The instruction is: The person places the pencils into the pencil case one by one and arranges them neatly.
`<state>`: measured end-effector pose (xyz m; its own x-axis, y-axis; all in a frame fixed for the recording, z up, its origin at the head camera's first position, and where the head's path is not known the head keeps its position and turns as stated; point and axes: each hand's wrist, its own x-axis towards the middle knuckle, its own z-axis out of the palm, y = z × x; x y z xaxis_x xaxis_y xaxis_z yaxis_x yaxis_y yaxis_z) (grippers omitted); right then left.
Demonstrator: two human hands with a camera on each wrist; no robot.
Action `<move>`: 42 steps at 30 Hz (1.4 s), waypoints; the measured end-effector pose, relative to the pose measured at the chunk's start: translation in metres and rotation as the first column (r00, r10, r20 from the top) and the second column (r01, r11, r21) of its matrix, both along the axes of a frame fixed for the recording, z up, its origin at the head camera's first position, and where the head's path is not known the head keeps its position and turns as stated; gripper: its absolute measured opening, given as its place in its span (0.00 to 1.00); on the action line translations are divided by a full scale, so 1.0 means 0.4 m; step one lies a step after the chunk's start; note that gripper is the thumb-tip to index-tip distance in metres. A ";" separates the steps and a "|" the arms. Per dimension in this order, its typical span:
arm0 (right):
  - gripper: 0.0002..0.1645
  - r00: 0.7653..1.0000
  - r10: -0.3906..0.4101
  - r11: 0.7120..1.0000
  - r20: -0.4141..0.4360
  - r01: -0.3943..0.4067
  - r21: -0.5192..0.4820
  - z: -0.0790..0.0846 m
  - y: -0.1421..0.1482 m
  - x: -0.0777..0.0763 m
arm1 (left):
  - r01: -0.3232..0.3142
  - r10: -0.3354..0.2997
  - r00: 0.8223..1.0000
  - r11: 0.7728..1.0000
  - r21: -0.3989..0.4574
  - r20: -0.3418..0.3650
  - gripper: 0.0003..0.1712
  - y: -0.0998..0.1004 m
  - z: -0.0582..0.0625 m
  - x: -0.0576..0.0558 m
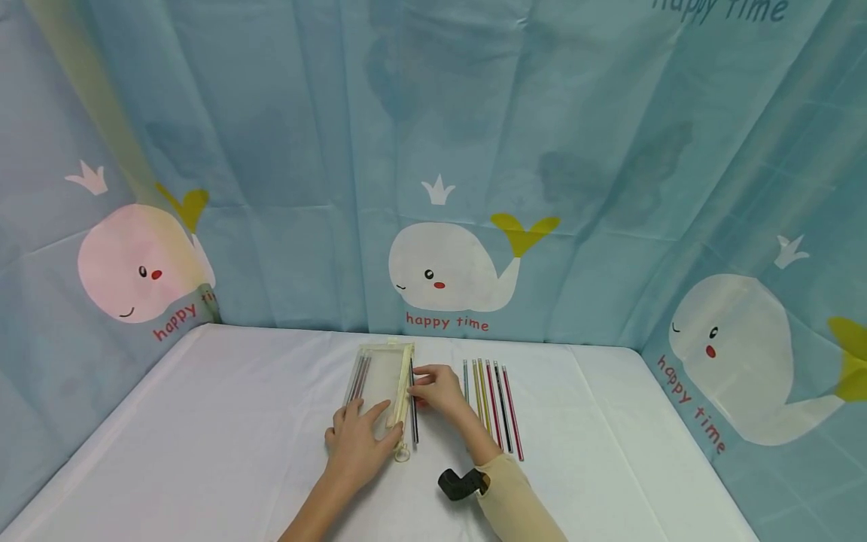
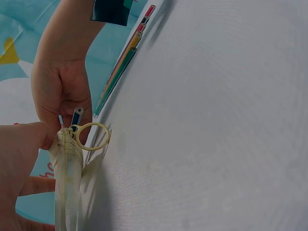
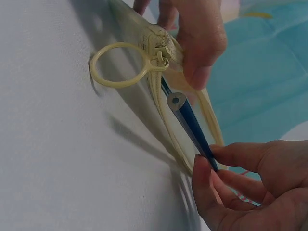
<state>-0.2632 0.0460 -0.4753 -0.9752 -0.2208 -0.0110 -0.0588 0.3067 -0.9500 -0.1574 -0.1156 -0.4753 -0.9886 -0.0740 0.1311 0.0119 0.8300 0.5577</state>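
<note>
A cream, see-through zip pencil case (image 1: 384,369) lies on the white table, several pencils (image 1: 357,379) showing inside along its left side. My left hand (image 1: 362,444) grips the case near its close end, thumb by the zip edge and fingers across to the far side. A cream ring pull (image 3: 118,65) hangs from the zip at that end. The zip side gapes in the right wrist view. There my right hand (image 3: 260,187) pinches a dark blue pencil (image 3: 191,124) between thumb and fingers, its flat end at the opening.
To the right of the case, several pencils (image 1: 509,410) in red, black, yellow and blue-green lie side by side. A black wrist mount (image 1: 460,484) sits on the right sleeve. Blue curtains (image 1: 284,248) printed with whales stand around the white table (image 1: 223,421).
</note>
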 end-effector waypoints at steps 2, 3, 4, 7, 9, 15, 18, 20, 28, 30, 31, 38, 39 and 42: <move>0.25 1.000 0.003 1.000 0.005 -0.003 -0.015 -0.003 -0.005 -0.004 | 0.001 -0.001 1.000 1.000 -0.003 -0.001 0.30 0.000 0.002 0.000; 0.25 1.000 0.006 1.000 0.010 -0.006 -0.026 -0.004 -0.007 -0.006 | 0.002 -0.003 1.000 1.000 -0.004 -0.004 0.30 0.001 0.003 0.000; 0.25 1.000 0.008 0.999 0.015 -0.008 -0.038 -0.004 -0.009 -0.008 | 0.002 -0.002 1.000 1.000 -0.003 -0.004 0.30 0.001 0.003 0.001; 0.24 0.999 0.012 0.997 0.032 -0.009 -0.076 -0.002 -0.015 -0.009 | -0.001 0.001 1.000 1.000 0.004 -0.001 0.29 -0.001 0.001 0.000; 0.24 0.999 0.010 0.995 0.041 -0.006 -0.095 -0.003 -0.020 -0.012 | -0.003 0.003 1.000 1.000 0.009 -0.001 0.29 -0.002 -0.001 0.000; 0.24 0.997 0.005 0.988 0.075 0.007 -0.151 -0.003 -0.027 -0.016 | -0.007 0.007 1.000 1.000 0.014 -0.008 0.29 -0.003 -0.002 0.000; 0.25 0.995 -0.003 0.985 0.100 0.021 -0.171 -0.005 -0.032 -0.018 | -0.005 0.005 1.000 1.000 0.021 -0.004 0.29 -0.003 -0.001 0.001; 0.24 0.994 -0.008 0.984 0.112 0.028 -0.178 -0.008 -0.036 -0.019 | -0.005 0.005 1.000 1.000 0.026 -0.001 0.29 -0.003 0.000 0.001; 0.24 0.995 -0.011 0.982 0.101 0.030 -0.186 -0.013 -0.048 -0.012 | -0.010 0.010 1.000 1.000 0.026 -0.005 0.29 -0.002 -0.003 0.001; 0.23 0.996 -0.003 0.983 0.085 0.018 -0.181 -0.015 -0.051 -0.014 | -0.011 0.011 1.000 1.000 0.026 -0.012 0.29 -0.002 -0.003 0.001; 0.23 0.997 0.001 0.984 0.077 0.013 -0.178 -0.017 -0.053 -0.015 | -0.011 0.011 1.000 1.000 0.026 -0.011 0.29 -0.001 -0.003 0.001; 0.22 0.999 0.009 0.987 0.049 -0.001 -0.158 -0.018 -0.059 -0.018 | -0.008 0.008 1.000 1.000 0.015 -0.018 0.29 0.001 0.001 0.001; 0.22 0.999 0.009 0.987 0.052 -0.001 -0.159 -0.017 -0.058 -0.016 | -0.007 0.007 1.000 1.000 0.013 -0.020 0.29 0.001 0.001 0.001; 0.23 0.998 0.007 0.987 0.067 0.005 -0.163 -0.011 -0.051 -0.009 | -0.007 0.007 1.000 1.000 0.009 -0.022 0.29 0.000 0.001 0.001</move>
<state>-0.2668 0.0257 -0.4798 -0.9733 -0.2261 -0.0404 0.0069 0.1471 -0.9891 -0.1569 -0.1156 -0.4748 -0.9849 -0.0825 0.1521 0.0181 0.8249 0.5650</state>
